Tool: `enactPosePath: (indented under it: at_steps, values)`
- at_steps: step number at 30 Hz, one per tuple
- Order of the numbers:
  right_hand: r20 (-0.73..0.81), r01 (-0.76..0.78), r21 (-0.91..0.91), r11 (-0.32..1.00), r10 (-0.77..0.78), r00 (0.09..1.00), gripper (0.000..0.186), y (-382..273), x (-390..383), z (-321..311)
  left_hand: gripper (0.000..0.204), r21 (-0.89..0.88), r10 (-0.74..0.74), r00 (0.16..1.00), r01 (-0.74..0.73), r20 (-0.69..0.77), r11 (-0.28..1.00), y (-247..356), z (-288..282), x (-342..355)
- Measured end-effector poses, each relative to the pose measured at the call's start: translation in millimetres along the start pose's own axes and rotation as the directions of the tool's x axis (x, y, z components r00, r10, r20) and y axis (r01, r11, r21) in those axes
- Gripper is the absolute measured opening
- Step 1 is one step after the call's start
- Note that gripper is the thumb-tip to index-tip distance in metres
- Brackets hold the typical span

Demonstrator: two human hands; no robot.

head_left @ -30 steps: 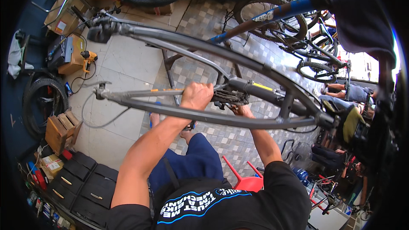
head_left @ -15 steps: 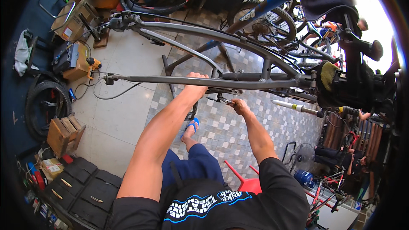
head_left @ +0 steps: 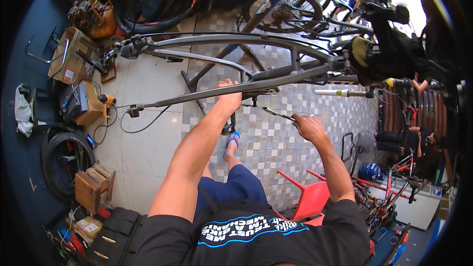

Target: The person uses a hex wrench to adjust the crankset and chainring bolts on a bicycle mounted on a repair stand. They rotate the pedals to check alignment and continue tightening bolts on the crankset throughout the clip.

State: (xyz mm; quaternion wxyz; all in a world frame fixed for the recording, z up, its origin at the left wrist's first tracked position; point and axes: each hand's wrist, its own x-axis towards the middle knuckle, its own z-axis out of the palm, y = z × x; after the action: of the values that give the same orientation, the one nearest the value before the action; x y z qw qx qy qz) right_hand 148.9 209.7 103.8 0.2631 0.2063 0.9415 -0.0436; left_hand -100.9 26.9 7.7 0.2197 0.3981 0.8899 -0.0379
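Observation:
A dark grey bicycle frame [head_left: 182,96] lies lengthwise across the view, clamped at its right end. My left hand [head_left: 228,96] is closed round its lower tube, near the middle. Below that hand hangs a black pedal [head_left: 228,129]. In my right hand [head_left: 310,127] is a slim, wrench-like metal tool [head_left: 279,114]; its exact kind is hard to make out. The tool's head points left toward the frame's underside and stands apart from it. A loose cable [head_left: 140,131] loops down from the frame's left end.
A black clamp [head_left: 394,54] on a stand grips the frame at right. Behind stand several bicycles [head_left: 283,12]. To the left are cardboard boxes [head_left: 74,49], tyres [head_left: 61,160] and a wooden block [head_left: 91,187]. A red chair [head_left: 311,199] and a fan [head_left: 364,145] stand at right.
My right hand has drawn the tool away from the frame's underside, to the right and nearer me. My left hand keeps its hold on the tube. The view has shifted.

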Motion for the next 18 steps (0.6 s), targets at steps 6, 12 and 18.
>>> enactPosePath:
  at_steps: [6, 12, 18]
  values:
    - [-0.127, 0.078, -0.16, 0.984, -0.099, 0.987, 0.014, -38.3, 8.2, -51.8, 0.05, 0.079, -0.011, 0.989, 0.023, -0.148, 0.997, 9.8, 2.3, -13.5]
    - [-0.044, 0.122, -0.255, 0.959, -0.137, 0.99, 0.016, -61.9, 34.1, -66.9, 0.048, 0.24, 0.02, 0.95, 0.058, -0.311, 0.969, 22.5, 15.7, -19.3]
    - [0.04, 0.129, -0.326, 0.937, -0.122, 0.992, 0.02, -89.9, 51.1, -76.6, 0.041, 0.065, 0.042, 0.988, -0.033, -0.147, 0.997, 13.9, 40.4, 11.7]
